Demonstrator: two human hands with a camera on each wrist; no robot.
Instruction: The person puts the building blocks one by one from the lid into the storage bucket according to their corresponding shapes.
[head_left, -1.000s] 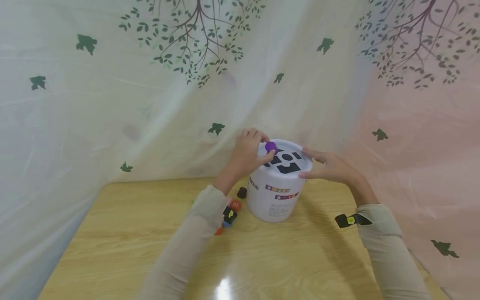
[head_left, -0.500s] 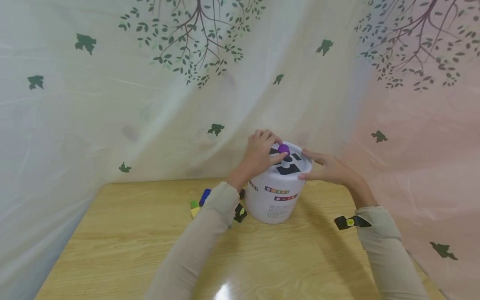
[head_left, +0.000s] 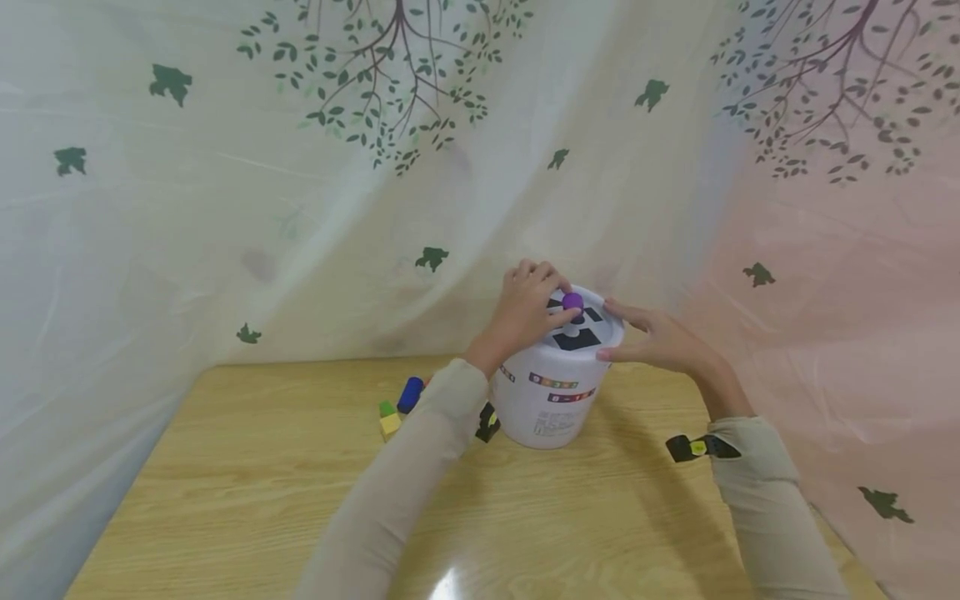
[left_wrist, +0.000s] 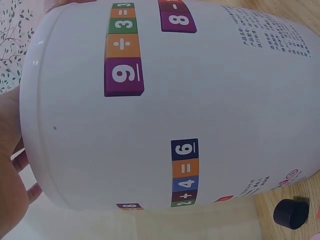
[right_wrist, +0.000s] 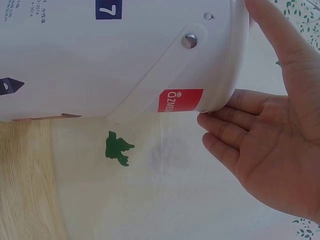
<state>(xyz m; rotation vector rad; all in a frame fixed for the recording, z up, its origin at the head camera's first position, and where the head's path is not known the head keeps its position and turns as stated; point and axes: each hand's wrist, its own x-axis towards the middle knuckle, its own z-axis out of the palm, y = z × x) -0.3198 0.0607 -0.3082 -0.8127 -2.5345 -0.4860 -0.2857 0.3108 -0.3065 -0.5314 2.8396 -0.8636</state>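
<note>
A white bucket (head_left: 546, 408) with printed number sums stands upright on the table. Its lid (head_left: 600, 332) has dark shaped openings. Above the lid, my left hand (head_left: 521, 308) pinches a purple round block (head_left: 572, 301) between thumb and fingers, over the round opening; whether it touches the lid I cannot tell. My right hand (head_left: 663, 336) steadies the bucket rim from the right, thumb and index finger apart along the edge. In the right wrist view, the fairly straight fingers (right_wrist: 227, 131) touch the rim and the palm stays off the bucket.
Left of the bucket lie a blue block (head_left: 410, 395), a yellow block (head_left: 390, 426) and a green block (head_left: 386, 408), partly behind the left sleeve. A black cylinder block (left_wrist: 290, 214) lies beside the bucket's base. A printed curtain (head_left: 337, 275) hangs behind the wooden table (head_left: 247, 500).
My left hand has carried the purple block rightward across the lid to the round opening. My right hand stays at the rim. The left sleeve uncovers the blue, yellow and green blocks.
</note>
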